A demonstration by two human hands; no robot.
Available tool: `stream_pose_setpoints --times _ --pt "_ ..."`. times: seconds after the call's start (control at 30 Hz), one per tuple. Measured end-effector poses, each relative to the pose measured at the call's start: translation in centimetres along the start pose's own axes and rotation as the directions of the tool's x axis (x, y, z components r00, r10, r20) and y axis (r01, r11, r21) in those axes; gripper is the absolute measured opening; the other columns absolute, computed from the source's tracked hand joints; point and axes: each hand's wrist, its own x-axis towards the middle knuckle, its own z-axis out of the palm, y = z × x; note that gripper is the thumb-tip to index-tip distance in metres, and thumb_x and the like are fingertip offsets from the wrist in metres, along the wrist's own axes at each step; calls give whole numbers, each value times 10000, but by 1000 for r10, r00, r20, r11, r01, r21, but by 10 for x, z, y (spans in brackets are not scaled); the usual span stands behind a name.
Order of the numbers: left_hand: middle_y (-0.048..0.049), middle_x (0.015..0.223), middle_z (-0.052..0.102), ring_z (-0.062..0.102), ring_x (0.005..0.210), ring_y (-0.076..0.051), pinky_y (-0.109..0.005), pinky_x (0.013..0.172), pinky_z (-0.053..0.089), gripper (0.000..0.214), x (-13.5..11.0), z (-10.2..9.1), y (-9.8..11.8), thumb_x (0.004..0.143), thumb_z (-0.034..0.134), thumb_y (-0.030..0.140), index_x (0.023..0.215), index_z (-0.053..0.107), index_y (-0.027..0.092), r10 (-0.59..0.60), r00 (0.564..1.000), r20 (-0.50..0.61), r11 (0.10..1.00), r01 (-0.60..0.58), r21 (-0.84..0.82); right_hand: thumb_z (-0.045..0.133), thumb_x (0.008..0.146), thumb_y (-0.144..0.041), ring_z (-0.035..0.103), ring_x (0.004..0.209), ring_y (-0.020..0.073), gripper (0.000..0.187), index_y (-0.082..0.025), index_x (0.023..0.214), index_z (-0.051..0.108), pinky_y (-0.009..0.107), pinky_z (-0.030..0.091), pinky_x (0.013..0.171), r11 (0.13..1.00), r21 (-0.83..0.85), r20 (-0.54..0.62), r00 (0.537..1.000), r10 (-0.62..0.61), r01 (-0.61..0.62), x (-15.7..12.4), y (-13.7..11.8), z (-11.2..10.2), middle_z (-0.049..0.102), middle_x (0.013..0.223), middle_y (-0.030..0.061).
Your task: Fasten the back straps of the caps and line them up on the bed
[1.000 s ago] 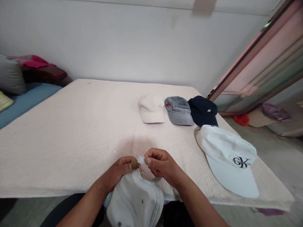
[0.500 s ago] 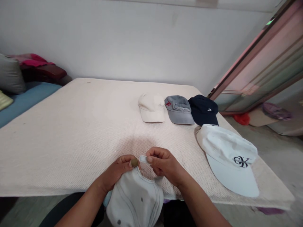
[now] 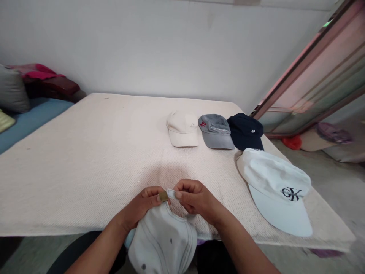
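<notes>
A white cap (image 3: 162, 239) lies at the table's front edge, its back opening facing away from me. My left hand (image 3: 142, 205) pinches the brass-coloured buckle (image 3: 163, 196) at the left side of that opening. Between thumb and fingers, my right hand (image 3: 194, 198) grips the cap's white strap (image 3: 171, 193). The strap's free end points left and meets or nearly meets the buckle; whether it is inside I cannot tell. Part of the strap is hidden behind my right fingers.
On the pale-covered table (image 3: 85, 160) stand a cream cap (image 3: 182, 127), a grey cap (image 3: 216, 131) and a navy cap (image 3: 245, 131) in a row. A larger white cap (image 3: 276, 190) with black letters lies nearer, at the right edge. A wall (image 3: 142, 49) rises behind.
My right hand has moved slightly left, bringing the strap's end up to the buckle. The left hand keeps its pinch, with the buckle turned a little.
</notes>
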Motion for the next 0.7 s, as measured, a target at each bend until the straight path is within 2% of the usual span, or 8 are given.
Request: stream_pose_setpoints --times 0.17,0.43,0.7 --pt "-3 655 635 532 554 -76 -192 556 371 144 0 1 0 749 714 278 734 681 139 -25 999 30 1000 26 -18 642 807 -339 247 393 28 211 -135 764 615 186 159 385 1000 -23 16 1000 -9 10 0 1 0 377 443 -88" --pt "11 632 626 509 531 -63 -175 528 343 140 1 3 2 742 720 291 752 697 153 -22 999 31 1000 22 -7 639 795 -318 253 379 30 187 -142 752 596 190 149 379 998 7 71 996 58 -59 -2 -1 -2 383 434 -89" --pt "17 604 581 459 512 -64 -187 516 312 187 1 2 1 750 705 316 707 669 136 -72 996 45 994 68 88 640 778 -335 274 385 31 220 -140 701 574 186 156 382 995 -44 78 993 93 -90 -2 -3 0 388 443 -82"
